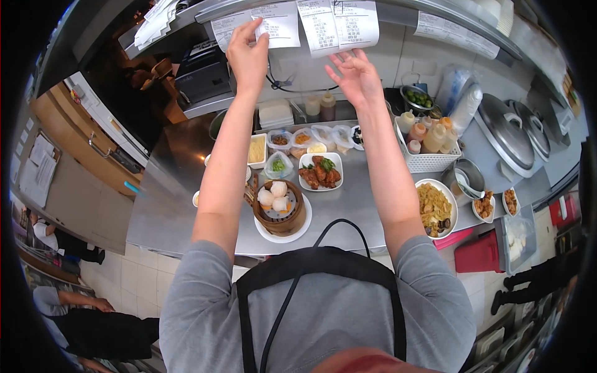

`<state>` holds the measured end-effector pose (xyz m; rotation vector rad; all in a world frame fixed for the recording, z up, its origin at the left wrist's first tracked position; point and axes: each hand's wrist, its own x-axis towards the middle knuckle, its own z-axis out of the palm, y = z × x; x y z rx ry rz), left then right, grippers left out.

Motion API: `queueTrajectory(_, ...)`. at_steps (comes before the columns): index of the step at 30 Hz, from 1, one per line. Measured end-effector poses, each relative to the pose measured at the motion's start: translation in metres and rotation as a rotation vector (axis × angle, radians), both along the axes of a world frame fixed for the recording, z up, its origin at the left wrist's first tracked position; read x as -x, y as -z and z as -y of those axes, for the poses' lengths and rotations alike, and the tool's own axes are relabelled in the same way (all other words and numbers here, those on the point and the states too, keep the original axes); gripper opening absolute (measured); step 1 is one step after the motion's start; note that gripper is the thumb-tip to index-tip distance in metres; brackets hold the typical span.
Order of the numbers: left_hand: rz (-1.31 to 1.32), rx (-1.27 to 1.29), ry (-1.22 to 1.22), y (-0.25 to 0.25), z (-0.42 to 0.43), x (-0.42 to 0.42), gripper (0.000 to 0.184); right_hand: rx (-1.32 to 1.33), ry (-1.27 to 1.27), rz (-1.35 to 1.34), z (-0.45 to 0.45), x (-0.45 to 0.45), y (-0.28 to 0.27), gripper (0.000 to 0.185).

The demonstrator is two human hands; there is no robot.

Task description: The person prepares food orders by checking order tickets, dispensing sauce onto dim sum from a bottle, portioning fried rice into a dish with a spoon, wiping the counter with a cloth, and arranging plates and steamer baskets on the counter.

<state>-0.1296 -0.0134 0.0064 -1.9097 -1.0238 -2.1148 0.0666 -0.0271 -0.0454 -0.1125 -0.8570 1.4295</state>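
Both my arms reach up to a metal rail above the counter. My left hand pinches the edge of a printed order slip between thumb and fingers. Under another pair of order slips, my right hand is raised with its fingers apart; its fingertips are close to the slips' lower edge, and whether they touch I cannot tell. Below my arms stand a bamboo steamer with several white dumplings and a white dish of browned chicken pieces.
At right are a plate of fried noodles, a white basket of squeeze bottles, a metal pot and large lids. A black printer stands at left. People stand at both sides behind me.
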Motion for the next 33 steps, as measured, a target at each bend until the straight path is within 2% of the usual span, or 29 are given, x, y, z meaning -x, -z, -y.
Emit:
queueTrajectory(5,0.029,-0.060,0.006,0.005,-0.004,0.001,0.027,0.002,0.030,0.023,0.004,0.002,0.000,0.054)
queueTrajectory(7,0.078,-0.225,-0.021,0.011,0.002,-0.005,0.022,0.002,0.046,0.035,0.005,0.003,-0.001,0.054)
queueTrajectory(8,0.080,-0.228,-0.018,0.014,0.003,-0.010,0.022,0.004,0.055,0.048,0.005,0.004,-0.002,0.053)
queueTrajectory(10,0.232,0.068,0.464,0.020,0.005,-0.027,0.017,0.005,0.064,0.064,0.006,0.005,-0.003,0.053)
queueTrajectory(14,0.243,0.214,0.640,0.014,0.003,-0.049,0.023,0.002,0.055,0.062,0.007,0.004,-0.004,0.052)
queueTrajectory(16,0.210,0.269,0.611,0.013,0.001,-0.048,0.026,-0.003,0.062,0.054,0.006,0.003,-0.002,0.050)
queueTrajectory(20,-0.050,0.094,0.176,0.011,0.001,-0.044,0.026,-0.062,0.191,-0.018,-0.009,-0.011,0.007,0.031)
queueTrajectory(22,-0.070,0.153,0.151,0.015,-0.003,-0.039,0.027,0.010,0.271,-0.097,-0.001,-0.015,0.000,0.024)
queueTrajectory(23,-0.051,0.095,0.226,0.018,-0.002,-0.040,0.027,0.022,0.340,-0.122,0.005,-0.015,-0.003,0.024)
queueTrajectory(24,-0.103,0.144,0.153,0.019,0.003,-0.039,0.027,0.027,0.366,-0.126,0.004,-0.017,-0.004,0.022)
queueTrajectory(27,-0.060,0.177,0.269,0.034,-0.009,-0.035,0.028,0.038,0.489,-0.058,0.003,-0.026,-0.004,0.021)
queueTrajectory(29,-0.035,0.192,0.303,0.034,-0.006,-0.036,0.030,0.035,0.483,-0.060,0.007,-0.024,-0.007,0.020)
queueTrajectory(30,-0.031,0.188,0.286,0.033,-0.004,-0.037,0.030,0.031,0.466,-0.057,0.007,-0.025,-0.006,0.020)
queueTrajectory(32,-0.147,0.163,0.091,0.030,0.002,-0.037,0.030,0.027,0.549,-0.039,0.004,-0.027,-0.008,0.020)
queueTrajectory(33,-0.146,0.152,0.101,0.029,0.001,-0.035,0.030,0.016,0.539,-0.025,0.001,-0.028,-0.007,0.020)
